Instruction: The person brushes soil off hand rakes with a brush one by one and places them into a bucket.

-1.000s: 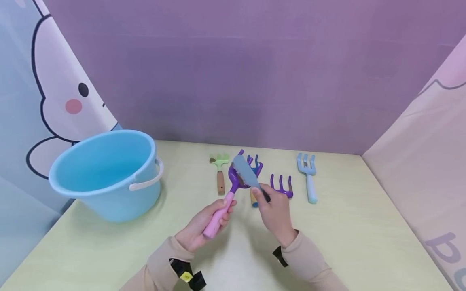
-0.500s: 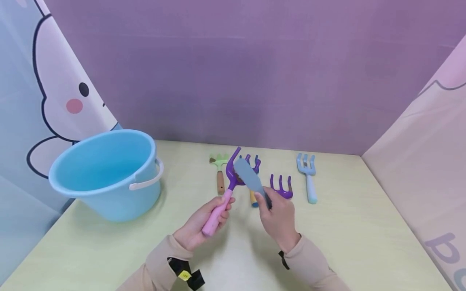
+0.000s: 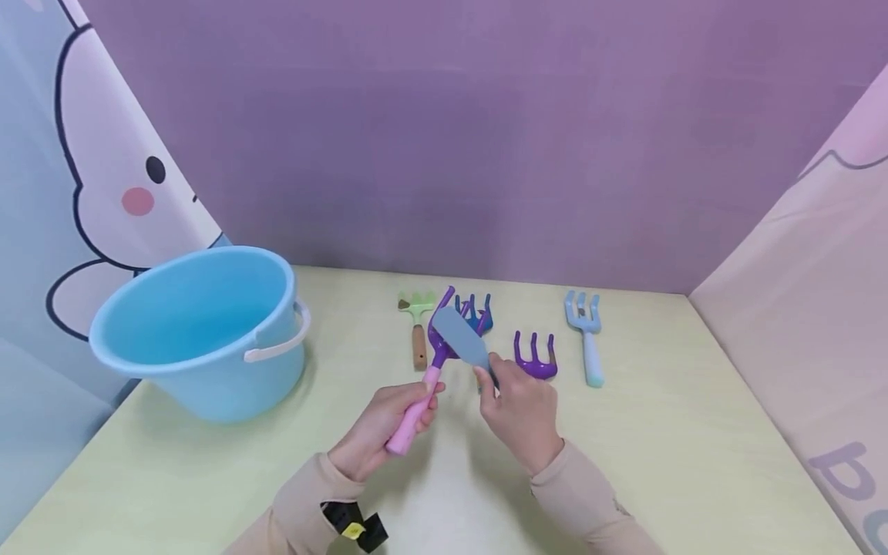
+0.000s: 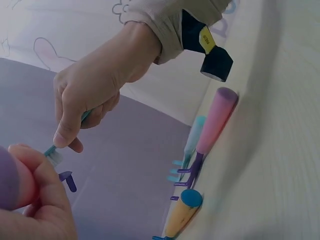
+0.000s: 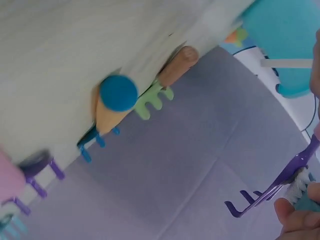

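While the left hand (image 3: pixel 378 428) slants forward, gripping a purple rake (image 3: pixel 433 373) above the table (image 3: pixel 659 455), the right hand (image 3: pixel 523 412) angles inward, grasping a blue brush (image 3: pixel 461 337) against it. The bucket (image 3: pixel 236 385) and the table's right edge lie well apart.

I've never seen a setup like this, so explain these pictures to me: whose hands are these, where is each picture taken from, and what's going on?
There is no machine here, just a person's two bare hands. The widest picture is taken from the head, looking down; the others are taken from the left and right wrists. The left hand holds a purple rake by its pink handle. The right hand holds a blue-grey brush, its bristles at the rake's head. On the table lie a green rake, a blue rake, a second purple rake and a light-blue rake. A blue bucket stands at the person's left.
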